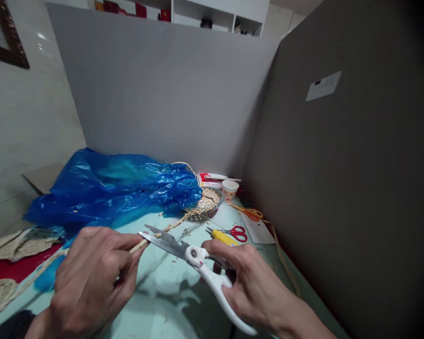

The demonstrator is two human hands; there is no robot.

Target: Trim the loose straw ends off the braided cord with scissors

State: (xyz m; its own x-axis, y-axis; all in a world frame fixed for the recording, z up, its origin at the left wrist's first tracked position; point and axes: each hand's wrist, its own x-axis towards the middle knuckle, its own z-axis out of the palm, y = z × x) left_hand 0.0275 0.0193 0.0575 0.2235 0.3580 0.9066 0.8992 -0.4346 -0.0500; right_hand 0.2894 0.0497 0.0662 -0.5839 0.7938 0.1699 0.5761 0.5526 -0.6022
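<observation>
While our left hand (95, 278) pinches a straw braid (188, 215), our right hand (247, 282) holds the shears (194, 254) to it, the 2 blades parted and the straw lying between them near the tips. We judge this to be a trimming step, just short of the cut, since the braid looks unsevered. As we read it, the next move calls for a steady left hand, fingers clear of the blade tips right beside them, and an even squeeze of the handles.

Our left grip is closed on the braid; our right grip is wrapped around the white handles. How hard either presses, we cannot tell.

Above the bench (155, 306), the braid runs from our left fingers past the blades towards the basket (209, 215), beside the blue bag (127, 183); whether it is joined to the basket, we cannot tell. It is pale straw, thin and fairly smooth at our fingers, twisted and knobbly farther out. We see little slack in this stretch.
</observation>
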